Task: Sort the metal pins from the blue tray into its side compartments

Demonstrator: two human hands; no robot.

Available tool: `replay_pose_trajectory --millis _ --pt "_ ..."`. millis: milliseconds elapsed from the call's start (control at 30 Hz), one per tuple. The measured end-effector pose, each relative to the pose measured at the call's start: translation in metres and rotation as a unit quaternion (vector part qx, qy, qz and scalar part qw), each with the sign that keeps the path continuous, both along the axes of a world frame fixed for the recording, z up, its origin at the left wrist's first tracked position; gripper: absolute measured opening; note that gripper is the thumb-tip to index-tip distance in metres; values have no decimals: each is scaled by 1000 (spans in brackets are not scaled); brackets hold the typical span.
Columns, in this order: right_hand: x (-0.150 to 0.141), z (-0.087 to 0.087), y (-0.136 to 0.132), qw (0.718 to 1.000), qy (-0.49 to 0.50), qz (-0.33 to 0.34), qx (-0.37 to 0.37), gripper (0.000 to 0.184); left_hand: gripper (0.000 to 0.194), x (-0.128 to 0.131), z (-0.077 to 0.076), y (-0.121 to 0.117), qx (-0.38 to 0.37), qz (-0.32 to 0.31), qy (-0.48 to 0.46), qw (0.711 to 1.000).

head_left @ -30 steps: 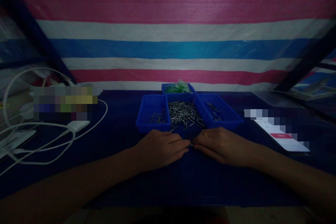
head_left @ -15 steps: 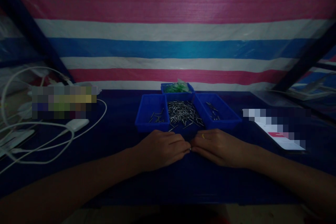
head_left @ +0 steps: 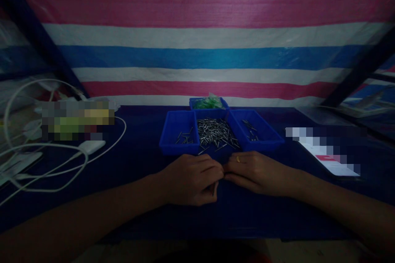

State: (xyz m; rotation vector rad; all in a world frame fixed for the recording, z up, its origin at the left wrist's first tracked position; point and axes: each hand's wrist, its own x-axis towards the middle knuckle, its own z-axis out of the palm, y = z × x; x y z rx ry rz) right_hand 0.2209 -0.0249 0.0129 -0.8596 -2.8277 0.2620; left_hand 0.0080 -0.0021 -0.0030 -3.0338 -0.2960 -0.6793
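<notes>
My left hand (head_left: 196,178) and my right hand (head_left: 251,171) meet at the fingertips above the dark blue table, just in front of the bins. The left fingers are curled, with the thumb lowered and held apart from them. Pinched together, the right fingers point left, and a ring shows on one. Whatever sits between the fingertips is hidden. Beyond the hands lies a heap of thin metal pins (head_left: 214,131). A blue bin (head_left: 179,148) on the left and another blue bin (head_left: 262,146) on the right flank it, each with a few similar pins inside.
Behind the heap stands a small blue bin (head_left: 193,104) with a green plastic bag (head_left: 210,102). A phone (head_left: 336,162) lies at the right. White cables (head_left: 55,190) and a white charger (head_left: 91,146) are at the left. A striped sheet (head_left: 197,8) hangs behind the table.
My left thumb has dropped away from its fingers, opening a gap below them. My right hand has hardly moved. Bins and pins look the same.
</notes>
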Motion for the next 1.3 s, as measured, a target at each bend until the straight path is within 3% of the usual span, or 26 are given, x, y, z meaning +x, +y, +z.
replay_pose_trajectory --millis 233,700,933,1300 --pt "1 0 -1 1000 4 -12 -3 21 17 0 -1 3 20 76 33 996" --pt "3 0 0 1000 -2 -13 14 15 24 0 -1 5 17 104 38 994" --pt "5 3 0 999 -18 -30 25 15 22 -3 0 8 33 81 55 995" --pt "6 4 -1 997 -32 -66 26 17 18 -2 -2 7 7 134 53 990"
